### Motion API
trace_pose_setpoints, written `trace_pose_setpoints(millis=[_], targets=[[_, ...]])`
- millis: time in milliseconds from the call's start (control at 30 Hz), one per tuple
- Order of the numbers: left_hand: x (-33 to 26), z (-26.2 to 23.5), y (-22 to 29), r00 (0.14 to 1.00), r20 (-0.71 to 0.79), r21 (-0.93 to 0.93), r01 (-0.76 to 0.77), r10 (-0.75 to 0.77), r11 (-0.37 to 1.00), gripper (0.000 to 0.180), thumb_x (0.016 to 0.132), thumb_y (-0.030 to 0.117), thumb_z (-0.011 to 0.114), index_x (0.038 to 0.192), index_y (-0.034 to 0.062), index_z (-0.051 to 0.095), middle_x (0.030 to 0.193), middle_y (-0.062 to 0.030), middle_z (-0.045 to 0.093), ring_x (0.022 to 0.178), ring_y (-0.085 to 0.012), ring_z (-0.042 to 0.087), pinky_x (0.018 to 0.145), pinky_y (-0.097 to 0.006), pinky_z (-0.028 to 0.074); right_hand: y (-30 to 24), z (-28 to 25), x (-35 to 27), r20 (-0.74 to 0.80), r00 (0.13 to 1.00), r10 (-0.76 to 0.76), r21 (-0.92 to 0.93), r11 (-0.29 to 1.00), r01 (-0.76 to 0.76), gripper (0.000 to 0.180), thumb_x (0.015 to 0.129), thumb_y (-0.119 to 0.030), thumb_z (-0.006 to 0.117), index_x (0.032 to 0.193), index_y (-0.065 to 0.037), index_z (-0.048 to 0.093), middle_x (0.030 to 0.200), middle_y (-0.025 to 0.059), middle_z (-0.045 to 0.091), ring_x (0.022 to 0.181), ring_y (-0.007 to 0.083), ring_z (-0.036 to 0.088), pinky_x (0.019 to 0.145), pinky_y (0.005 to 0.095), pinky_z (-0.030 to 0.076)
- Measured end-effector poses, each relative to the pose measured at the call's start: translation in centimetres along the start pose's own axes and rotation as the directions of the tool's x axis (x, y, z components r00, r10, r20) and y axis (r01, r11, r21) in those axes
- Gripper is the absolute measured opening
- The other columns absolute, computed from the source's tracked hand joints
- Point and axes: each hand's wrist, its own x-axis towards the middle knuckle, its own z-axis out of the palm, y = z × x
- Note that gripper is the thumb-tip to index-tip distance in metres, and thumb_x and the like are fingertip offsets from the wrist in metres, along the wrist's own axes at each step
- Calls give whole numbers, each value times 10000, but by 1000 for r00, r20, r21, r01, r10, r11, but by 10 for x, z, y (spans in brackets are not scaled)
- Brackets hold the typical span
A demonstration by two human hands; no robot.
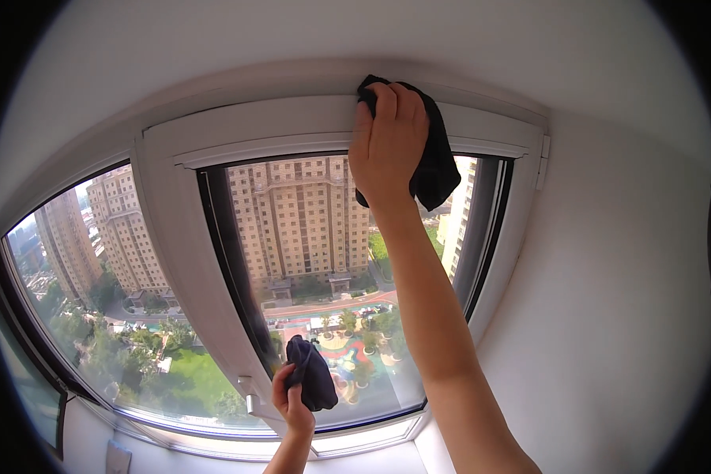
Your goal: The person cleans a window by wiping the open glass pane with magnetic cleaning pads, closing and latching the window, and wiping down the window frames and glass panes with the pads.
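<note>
My right hand (389, 138) reaches up to the top rail of the white window frame (284, 122). Its fingers press a black cloth (437, 170) against the rail, and the loose end hangs down over the top of the glass. Lower down, my left hand (291, 399) grips a bunched dark navy cloth (314, 375) in front of the lower part of the pane. That cloth stands up out of the fingers, next to the window handle.
The white window handle (250, 396) juts from the frame's left side. A hinge (543, 162) sits at the upper right, beside a white wall (608, 276). Further left is a second pane (118, 300). Tall buildings (304, 221) and greenery show outside.
</note>
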Motion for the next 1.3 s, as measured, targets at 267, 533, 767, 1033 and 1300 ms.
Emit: trace_pose_setpoints(millis=[267,533,767,1033,1300], targets=[[23,-69,54,993,-82,7,-82,82,997,299,767,36,457,1030,-34,581,1128,-141,549,1072,-207,492,980,-311,325,-129,49,-8,122,992,44,141,988,-61,291,800,-156,572,1056,-36,499,1099,154,482,1088,345,439,849,443,402],[41,-136,67,988,-119,52,-96,101,994,304,775,29,448,1047,-22,575,1107,-117,548,1029,-186,506,949,-296,355,-197,82,-14,172,985,0,182,983,-32,325,813,-144,571,1104,-25,489,1143,158,477,1116,351,441,867,440,422],[44,-157,73,991,-115,54,-56,62,997,318,749,19,439,1024,-30,593,1135,-142,548,1081,-207,492,984,-307,326,-207,86,-16,174,981,-84,208,977,47,293,792,-63,581,1085,-47,583,1171,156,491,1156,350,430,911,422,436],[37,-155,56,994,-88,2,60,-59,998,324,756,6,434,1036,-27,595,1111,-119,555,1043,-185,503,953,-281,345,-218,69,-56,252,959,-126,257,965,59,353,817,-52,560,1169,-77,551,1273,139,466,1194,350,442,943,416,438],[22,-168,56,994,-97,94,62,-53,994,330,772,18,443,1074,-8,573,1053,-72,555,961,-141,520,897,-253,390,-242,-13,-202,579,804,-136,337,938,-84,447,764,-18,551,1210,-36,530,1294,143,446,1210,339,408,1024,395,344]])
